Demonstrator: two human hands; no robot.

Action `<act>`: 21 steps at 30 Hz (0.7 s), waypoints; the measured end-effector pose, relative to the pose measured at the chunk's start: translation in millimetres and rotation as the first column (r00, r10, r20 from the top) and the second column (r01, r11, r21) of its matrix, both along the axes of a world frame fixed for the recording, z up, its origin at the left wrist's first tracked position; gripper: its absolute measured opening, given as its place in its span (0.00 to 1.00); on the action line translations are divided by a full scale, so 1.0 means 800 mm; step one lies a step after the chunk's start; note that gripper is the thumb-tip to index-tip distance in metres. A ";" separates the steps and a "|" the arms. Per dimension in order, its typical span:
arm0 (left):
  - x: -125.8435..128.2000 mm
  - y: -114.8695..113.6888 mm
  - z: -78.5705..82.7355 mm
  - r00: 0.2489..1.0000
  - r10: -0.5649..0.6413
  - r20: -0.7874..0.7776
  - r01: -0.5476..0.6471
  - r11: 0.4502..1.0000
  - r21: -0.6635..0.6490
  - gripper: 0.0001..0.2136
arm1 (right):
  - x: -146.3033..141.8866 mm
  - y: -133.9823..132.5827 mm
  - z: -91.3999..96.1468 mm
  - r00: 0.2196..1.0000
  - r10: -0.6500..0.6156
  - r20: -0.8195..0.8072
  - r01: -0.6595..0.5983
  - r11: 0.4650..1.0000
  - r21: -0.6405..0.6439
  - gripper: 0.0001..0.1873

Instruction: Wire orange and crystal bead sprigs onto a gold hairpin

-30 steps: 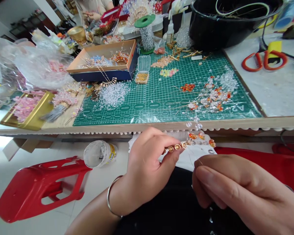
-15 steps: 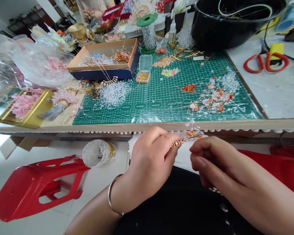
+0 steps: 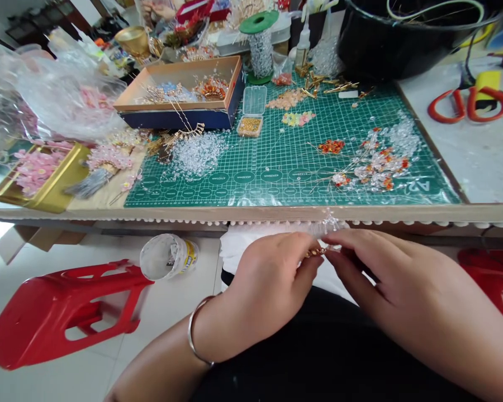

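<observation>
My left hand (image 3: 272,285), with a silver bangle at the wrist, is closed in a pinch around a gold hair ornament (image 3: 316,253). Small gold ring settings show between thumb and forefinger. Clear beads (image 3: 329,221) stand up from its far side. Thumb and forefinger of my right hand (image 3: 385,279) close on the ornament's right end, touching or nearly touching my left fingertips. The fingers hide most of the piece. Both hands are just in front of the table edge, above a white cloth (image 3: 243,245) and my dark-clothed lap.
On the green cutting mat (image 3: 260,156) lie clear beads (image 3: 199,153), orange-and-clear beaded sprays (image 3: 381,164) and a small box of gold beads (image 3: 250,125). A blue-sided box (image 3: 180,117), red-handled scissors (image 3: 446,109) and black tub (image 3: 385,50) stand behind. Red stool (image 3: 67,307) and white bucket (image 3: 167,257) are below.
My right hand has moved left and its fingertips have closed on the ornament beside my left hand. My left hand has shifted slightly right. The camera view has shifted a little.
</observation>
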State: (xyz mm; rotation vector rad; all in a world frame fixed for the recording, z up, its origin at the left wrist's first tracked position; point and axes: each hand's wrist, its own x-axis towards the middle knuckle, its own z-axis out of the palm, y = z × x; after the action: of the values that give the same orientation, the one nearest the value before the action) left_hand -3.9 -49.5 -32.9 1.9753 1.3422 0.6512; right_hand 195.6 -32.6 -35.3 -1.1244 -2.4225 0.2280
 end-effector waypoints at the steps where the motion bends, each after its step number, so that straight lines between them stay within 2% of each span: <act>1: -0.001 0.000 0.002 1.000 -0.004 0.005 0.004 0.997 -0.071 0.05 | 0.002 0.002 -0.001 0.999 0.035 0.016 -0.035 0.999 -0.016 0.09; 4: -0.003 0.003 0.005 0.998 -0.009 0.058 0.024 0.967 -0.253 0.05 | 0.013 0.007 -0.004 0.988 0.137 0.074 -0.130 0.988 -0.089 0.10; 6: -0.005 0.006 0.005 0.989 -0.032 0.145 0.086 0.917 -0.389 0.05 | 0.021 0.010 -0.006 0.975 0.190 0.114 -0.172 0.974 -0.149 0.12; 8: -0.008 0.011 0.003 0.957 -0.017 0.290 0.188 0.800 -0.570 0.06 | 0.028 0.013 -0.007 0.961 0.243 0.134 -0.207 0.948 -0.240 0.13; 11: -0.011 0.020 -0.007 0.876 0.115 0.468 0.336 0.550 -0.765 0.12 | 0.033 0.016 -0.006 0.950 0.299 0.088 -0.239 0.879 -0.412 0.12; 13: -0.012 0.027 -0.016 0.832 0.184 0.523 0.406 0.441 -0.801 0.14 | 0.035 0.018 -0.004 0.949 0.314 0.039 -0.257 0.837 -0.483 0.11; 17: -0.009 0.036 -0.036 0.778 0.219 0.589 0.519 0.304 -0.799 0.07 | 0.037 0.020 0.000 0.946 0.322 0.016 -0.267 0.810 -0.522 0.13; 19: -0.007 0.037 -0.045 0.763 0.214 0.610 0.555 0.268 -0.788 0.03 | 0.038 0.021 0.001 0.947 0.319 0.022 -0.257 0.799 -0.544 0.13; 21: -0.005 0.037 -0.051 0.751 0.210 0.626 0.569 0.276 -0.775 0.02 | 0.040 0.021 0.001 0.952 0.305 0.009 -0.248 0.791 -0.560 0.13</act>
State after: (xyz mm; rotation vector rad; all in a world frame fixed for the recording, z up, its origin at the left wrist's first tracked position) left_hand -7.8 -19.9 -73.9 0.7013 0.6618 0.1839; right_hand 227.7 -15.9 -34.6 -1.0012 -2.6880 1.0560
